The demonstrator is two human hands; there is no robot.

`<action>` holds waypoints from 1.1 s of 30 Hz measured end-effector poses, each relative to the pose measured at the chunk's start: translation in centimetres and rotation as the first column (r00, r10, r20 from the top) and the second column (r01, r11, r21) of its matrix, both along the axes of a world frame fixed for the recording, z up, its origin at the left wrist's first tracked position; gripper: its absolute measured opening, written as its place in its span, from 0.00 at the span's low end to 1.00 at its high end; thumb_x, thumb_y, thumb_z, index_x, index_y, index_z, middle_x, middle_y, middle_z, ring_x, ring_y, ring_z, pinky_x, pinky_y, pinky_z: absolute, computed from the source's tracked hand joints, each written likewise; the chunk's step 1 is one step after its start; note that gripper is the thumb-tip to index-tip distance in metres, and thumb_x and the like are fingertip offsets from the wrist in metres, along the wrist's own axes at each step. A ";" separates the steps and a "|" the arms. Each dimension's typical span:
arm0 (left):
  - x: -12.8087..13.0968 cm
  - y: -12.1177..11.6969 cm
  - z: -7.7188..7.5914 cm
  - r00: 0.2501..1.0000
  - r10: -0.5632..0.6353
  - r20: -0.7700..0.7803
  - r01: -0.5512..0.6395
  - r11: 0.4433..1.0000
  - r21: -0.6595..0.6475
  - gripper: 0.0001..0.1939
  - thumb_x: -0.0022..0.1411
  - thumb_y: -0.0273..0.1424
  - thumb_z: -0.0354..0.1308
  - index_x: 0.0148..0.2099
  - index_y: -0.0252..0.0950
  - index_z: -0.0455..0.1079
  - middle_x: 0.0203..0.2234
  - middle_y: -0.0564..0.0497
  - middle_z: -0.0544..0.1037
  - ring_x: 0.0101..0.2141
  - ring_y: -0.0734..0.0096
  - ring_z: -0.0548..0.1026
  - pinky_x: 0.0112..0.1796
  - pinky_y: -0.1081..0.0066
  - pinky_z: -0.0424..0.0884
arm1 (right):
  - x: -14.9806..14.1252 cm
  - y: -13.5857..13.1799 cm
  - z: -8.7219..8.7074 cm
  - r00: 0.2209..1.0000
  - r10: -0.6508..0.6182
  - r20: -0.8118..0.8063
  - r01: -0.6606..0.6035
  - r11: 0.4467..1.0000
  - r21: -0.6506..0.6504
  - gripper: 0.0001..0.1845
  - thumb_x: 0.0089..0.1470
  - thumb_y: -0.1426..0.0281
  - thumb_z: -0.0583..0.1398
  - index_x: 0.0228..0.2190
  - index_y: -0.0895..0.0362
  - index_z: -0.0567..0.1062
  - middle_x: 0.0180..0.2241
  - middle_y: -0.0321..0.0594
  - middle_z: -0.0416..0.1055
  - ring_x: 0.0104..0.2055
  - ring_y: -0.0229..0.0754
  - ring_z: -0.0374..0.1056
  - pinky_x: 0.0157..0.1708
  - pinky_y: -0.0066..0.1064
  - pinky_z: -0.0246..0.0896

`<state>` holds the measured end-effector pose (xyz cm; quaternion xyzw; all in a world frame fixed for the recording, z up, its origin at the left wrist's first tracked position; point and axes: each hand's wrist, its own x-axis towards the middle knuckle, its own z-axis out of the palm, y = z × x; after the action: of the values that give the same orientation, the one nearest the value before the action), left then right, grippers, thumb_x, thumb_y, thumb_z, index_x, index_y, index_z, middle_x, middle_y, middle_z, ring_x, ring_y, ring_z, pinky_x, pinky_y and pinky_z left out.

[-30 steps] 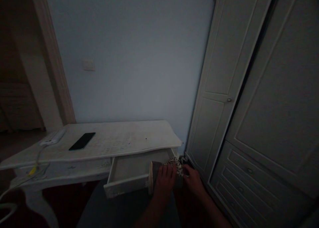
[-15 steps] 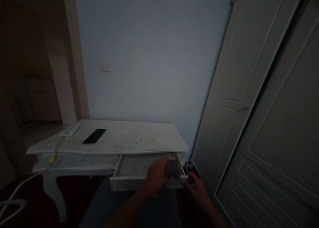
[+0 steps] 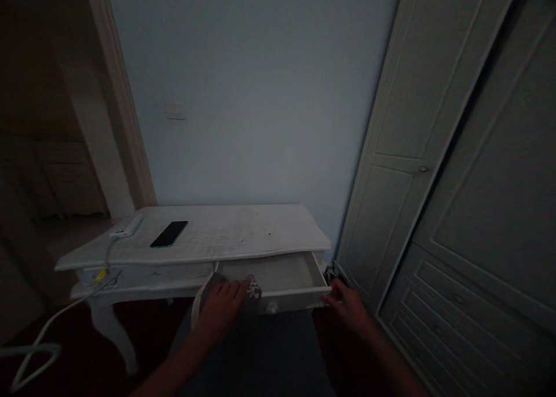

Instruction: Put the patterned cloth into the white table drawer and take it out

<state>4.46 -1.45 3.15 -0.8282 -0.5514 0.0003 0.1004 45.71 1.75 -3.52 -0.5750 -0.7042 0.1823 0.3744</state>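
A pulled-out white drawer (image 3: 291, 302) juts from the right half of a worn white table (image 3: 243, 226); its visible inside looks bare. My left hand (image 3: 222, 305) presses a grey cloth with a pale pattern (image 3: 254, 288) over the left end of the drawer's front edge, fingers bent over it. The cloth hangs down in front, its lower part dim. At the drawer's front right corner, my right hand (image 3: 345, 305) grips the edge between thumb and fingers.
A dark phone (image 3: 169, 234) lies on the tabletop, left of a white power strip (image 3: 127, 226) with a cable (image 3: 65, 311) running down to the floor. A tall wardrobe (image 3: 391, 212) stands close on the right. Behind the table is a pale blue wall (image 3: 260, 96).
My left hand has carried the cloth leftward along the drawer's front, from the right end to the left. My right hand has left the cloth and now holds the drawer's right corner.
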 end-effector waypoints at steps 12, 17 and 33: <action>4.3 0.3 -2.8 0.998 -0.050 0.036 0.044 0.989 0.141 0.31 0.64 0.18 0.52 0.67 0.36 0.68 0.54 0.40 0.80 0.52 0.52 0.78 0.54 0.54 0.71 | -0.1 -0.1 -0.1 1.000 0.009 -0.010 -0.008 1.000 0.013 0.15 0.56 0.54 0.64 0.32 0.51 0.72 0.28 0.37 0.76 0.32 0.48 0.73 0.34 0.35 0.61; 3.1 2.2 1.9 0.983 -0.049 0.178 0.080 0.982 -0.169 0.22 0.63 0.31 0.59 0.59 0.45 0.75 0.51 0.47 0.83 0.51 0.53 0.80 0.52 0.59 0.72 | -0.4 -0.3 0.4 1.000 0.009 -0.023 -0.009 1.000 0.024 0.13 0.55 0.56 0.64 0.32 0.52 0.72 0.27 0.36 0.76 0.32 0.47 0.73 0.34 0.33 0.60; 23.2 2.5 -5.2 0.963 -0.231 0.138 0.164 0.911 0.380 0.24 0.69 0.29 0.57 0.66 0.38 0.69 0.57 0.40 0.77 0.56 0.52 0.75 0.57 0.49 0.70 | -0.7 -0.8 0.6 0.998 0.003 0.061 -0.008 0.997 0.080 0.05 0.49 0.73 0.57 0.31 0.52 0.71 0.25 0.36 0.72 0.28 0.43 0.67 0.30 0.31 0.52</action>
<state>27.66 1.06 -2.03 -0.8433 -0.4618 -0.1870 0.2016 45.04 0.91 -2.94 -0.5629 -0.7235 0.1376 0.3751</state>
